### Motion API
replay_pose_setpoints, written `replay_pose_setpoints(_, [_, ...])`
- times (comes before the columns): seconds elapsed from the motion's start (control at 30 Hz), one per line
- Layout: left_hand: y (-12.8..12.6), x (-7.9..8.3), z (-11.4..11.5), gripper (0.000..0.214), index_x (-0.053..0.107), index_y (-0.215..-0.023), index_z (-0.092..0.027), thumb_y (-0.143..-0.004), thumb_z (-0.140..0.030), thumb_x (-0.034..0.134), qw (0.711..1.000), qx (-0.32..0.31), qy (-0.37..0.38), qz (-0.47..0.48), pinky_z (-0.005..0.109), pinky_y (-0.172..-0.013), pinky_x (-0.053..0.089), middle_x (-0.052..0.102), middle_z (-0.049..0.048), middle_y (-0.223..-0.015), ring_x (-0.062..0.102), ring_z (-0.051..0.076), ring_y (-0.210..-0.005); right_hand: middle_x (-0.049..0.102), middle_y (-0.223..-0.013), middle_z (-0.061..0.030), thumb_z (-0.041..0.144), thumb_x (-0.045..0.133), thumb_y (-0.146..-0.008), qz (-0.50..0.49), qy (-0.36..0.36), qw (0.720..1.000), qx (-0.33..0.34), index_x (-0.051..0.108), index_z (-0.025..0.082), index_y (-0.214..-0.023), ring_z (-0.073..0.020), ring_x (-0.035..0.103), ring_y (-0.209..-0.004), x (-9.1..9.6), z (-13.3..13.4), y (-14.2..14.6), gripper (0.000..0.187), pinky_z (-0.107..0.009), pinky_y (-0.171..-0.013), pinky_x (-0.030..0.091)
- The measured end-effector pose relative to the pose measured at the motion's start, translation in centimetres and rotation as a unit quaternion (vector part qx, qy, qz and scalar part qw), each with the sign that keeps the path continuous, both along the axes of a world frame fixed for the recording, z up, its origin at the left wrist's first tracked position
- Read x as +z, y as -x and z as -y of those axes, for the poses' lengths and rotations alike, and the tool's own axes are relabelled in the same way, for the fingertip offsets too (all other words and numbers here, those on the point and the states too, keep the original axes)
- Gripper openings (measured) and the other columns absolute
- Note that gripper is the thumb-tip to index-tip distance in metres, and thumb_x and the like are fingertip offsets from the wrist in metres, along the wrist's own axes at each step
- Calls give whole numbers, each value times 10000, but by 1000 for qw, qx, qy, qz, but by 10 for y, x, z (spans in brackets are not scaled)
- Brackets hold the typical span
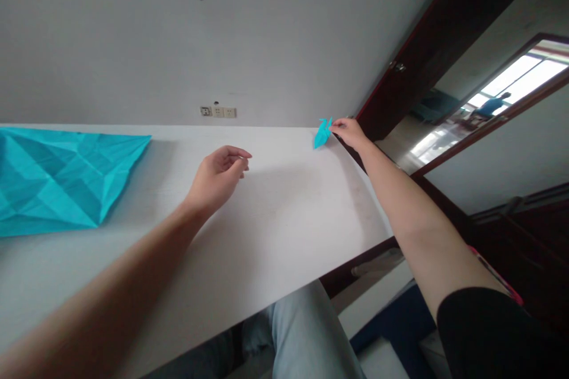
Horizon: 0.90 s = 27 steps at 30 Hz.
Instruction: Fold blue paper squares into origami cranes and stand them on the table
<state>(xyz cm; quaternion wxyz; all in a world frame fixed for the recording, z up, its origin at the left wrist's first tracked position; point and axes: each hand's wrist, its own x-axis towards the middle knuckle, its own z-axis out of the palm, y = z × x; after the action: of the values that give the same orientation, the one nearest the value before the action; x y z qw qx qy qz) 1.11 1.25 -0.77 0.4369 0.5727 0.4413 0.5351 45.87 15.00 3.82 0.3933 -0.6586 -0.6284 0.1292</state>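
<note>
Teal origami crane sits on the tabletop, with the fingers of the right hand clamped on it. Left hand hovers nearby, fingers loosely apart.

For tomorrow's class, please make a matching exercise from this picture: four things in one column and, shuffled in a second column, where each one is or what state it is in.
Things
1. right hand
2. left hand
3. creased turquoise paper sheet
4. socket panel

Places or states
A. mounted on the wall above the table
B. lying flat on the white table
C. half open, holding nothing
D. pinching a small turquoise paper crane

Pairs: 1-D; 2-C; 3-B; 4-A
</note>
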Motion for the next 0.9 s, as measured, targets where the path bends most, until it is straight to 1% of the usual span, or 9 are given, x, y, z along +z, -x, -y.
replay_pose_setpoints(0.13, [0, 0, 0, 145, 792, -939, -243, -808, -302, 771, 1000, 3, 9, -1, 286, -595, 496, 740, 35, -781, 656, 186, -670, 770, -959, -67, 368, 903, -809, -18, 20, 1000, 7, 728, 234, -861, -265, 693, -958, -4, 5, 9, 226, -432, -956, 589])
replay_pose_setpoints(0.3, [-1, 0, 2, 152, 802, -952, -246, -818, -313, 773, 1000, -10, -1, -6, 293, -606, 517, 754, 42, -793, 665, 193, -679, 762, -1148, -87, 442, 917, -759, -53, 42, 998, 17, 775, 225, -1074, -230, 628, -934, -1, 19, 12, 408, -351, -756, 521])
replay_pose_setpoints(0.43, [-1, 0, 1, 148, 785, -945, -250, -824, -333, 769, 1000, -13, -15, -2, 299, -627, 515, 745, 33, -793, 654, 189, -681, 719, -1097, -57, 594, 910, -761, -54, 54, 997, 6, 758, 252, -1162, -222, 596, -885, 7, 32, 12, 548, -332, -688, 467])
replay_pose_setpoints(0.5, [-1, 1, 1, 163, 777, -955, -247, -831, -353, 765, 1000, -16, -25, -3, 298, -628, 498, 744, 30, -794, 649, 187, -682, 685, -1020, -29, 671, 907, -748, -48, -6, 999, 1, 734, 276, -1143, -230, 599, -878, 14, 37, 13, 585, -350, -717, 490])
replay_pose_setpoints(0.6, [-2, 2, 5, 196, 768, -988, -237, -864, -386, 738, 998, -23, -52, -34, 302, -642, 485, 746, 26, -797, 659, 191, -696, 665, -946, -42, 766, 803, -840, -45, -209, 977, -18, 695, 275, -1045, -256, 633, -908, 27, 39, 29, 543, -414, -841, 548])
replay_pose_setpoints(0.67, [-4, 5, 10, 197, 771, -1000, -236, -920, -402, 701, 990, -36, -80, -106, 314, -665, 472, 735, 17, -779, 663, 196, -699, 712, -978, -78, 737, 761, -919, -56, -281, 958, -1, 698, 274, -997, -269, 657, -915, 35, 37, 57, 474, -431, -842, 556])
replay_pose_setpoints(0.7, [-5, 6, 13, 178, 768, -970, -239, -936, -398, 695, 980, -60, -96, -163, 324, -666, 460, 724, 13, -752, 664, 200, -685, 722, -956, -77, 704, 790, -926, -55, -274, 960, 28, 711, 277, -974, -265, 654, -881, 37, 37, 78, 437, -426, -813, 553])
replay_pose_setpoints(0.8, [-11, 6, 17, 176, 768, -876, -245, -975, -382, 722, 924, -100, -162, -331, 374, -730, 470, 773, 49, -792, 723, 242, -752, 752, -914, -56, 594, 869, -938, -24, -174, 964, 199, 787, 288, -967, -243, 647, -794, 38, 39, 167, 318, -414, -773, 549])
replay_pose_setpoints(0.9, [-14, -2, 11, 188, 820, -976, -232, -1039, -378, 720, 907, -90, -182, -370, 421, -811, 545, 833, 102, -902, 793, 284, -853, 801, -910, -45, 504, 934, -907, 51, -68, 928, 363, 842, 287, -951, -226, 639, -731, 30, 53, 276, 241, -414, -753, 547])
